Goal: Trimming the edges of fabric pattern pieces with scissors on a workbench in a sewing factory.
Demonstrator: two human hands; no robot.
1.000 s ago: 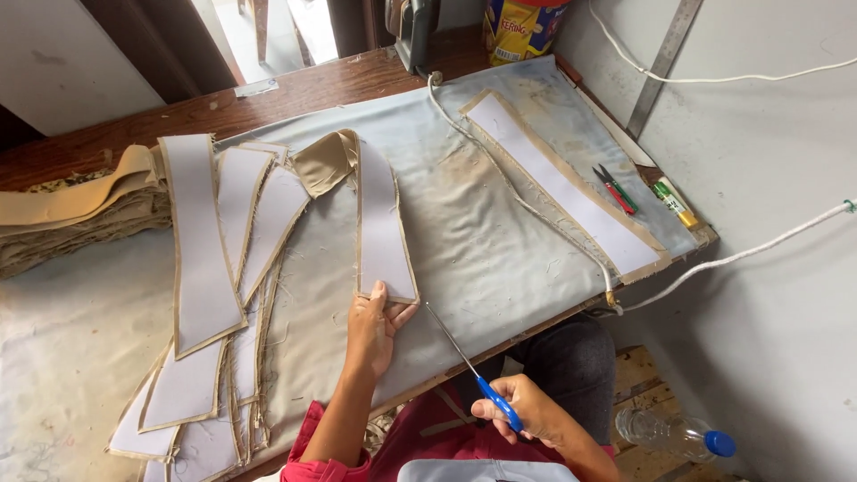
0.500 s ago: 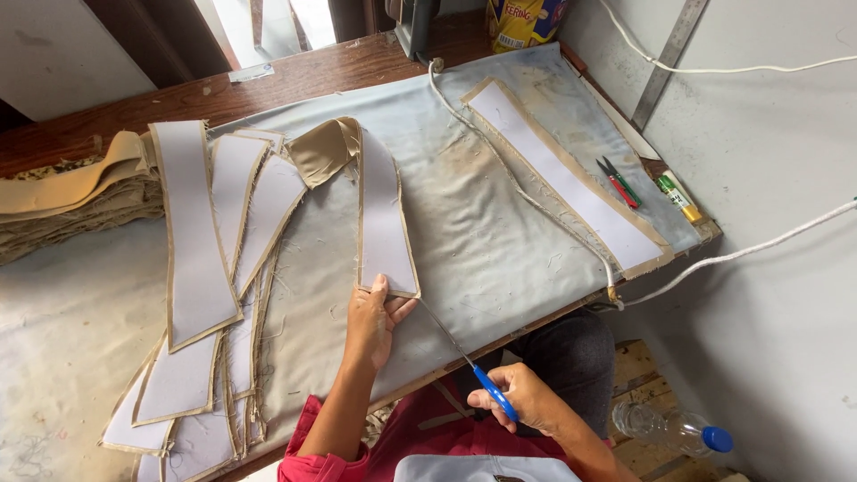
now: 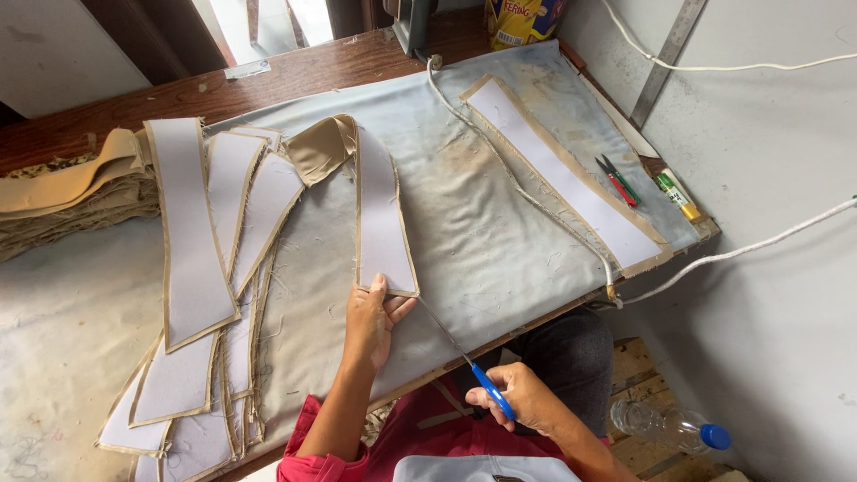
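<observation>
Fingers of left hand (image 3: 370, 323) press flat on fabric strip (image 3: 382, 214)'s lower edge; right hand (image 3: 527, 399) grips blue-handled scissors (image 3: 464, 357).

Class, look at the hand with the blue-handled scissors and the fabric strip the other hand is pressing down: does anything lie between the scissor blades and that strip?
Nothing visible does. The scissors in the right hand point across bare grey cloth to the fabric strip, which the left hand pins.

under my left hand (image 3: 370, 323) lies a matt white cloth strip edged in tan fabric (image 3: 382, 219); my right hand (image 3: 527, 399) grips blue glossy plastic-handled scissors (image 3: 464, 359) with thin metal blades, over stained grey cloth.
</observation>
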